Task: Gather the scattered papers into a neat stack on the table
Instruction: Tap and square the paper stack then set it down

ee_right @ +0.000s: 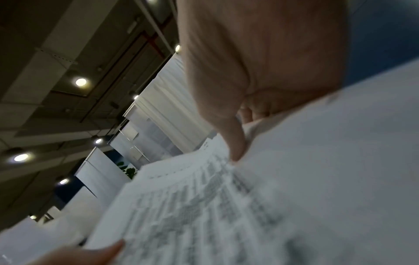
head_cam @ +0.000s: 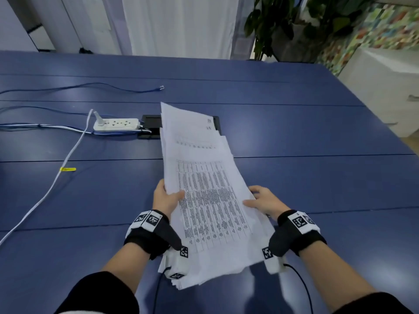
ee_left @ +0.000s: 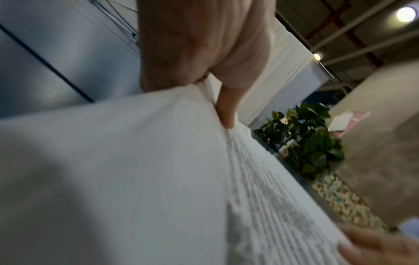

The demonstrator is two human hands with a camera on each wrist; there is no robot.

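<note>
A sheaf of white printed papers is held above the blue table, its sheets fanned and uneven, the far ends reaching over a black cable hatch. My left hand grips the sheaf's left edge, thumb on top and fingers underneath. My right hand grips the right edge the same way. In the left wrist view my thumb presses on the papers. The right wrist view shows my thumb on the printed top sheet, with the other fingers hidden below.
A white power strip with a plugged cable lies left of the papers beside a black cable hatch. White and blue cables trail across the left side. A potted plant stands beyond the far edge.
</note>
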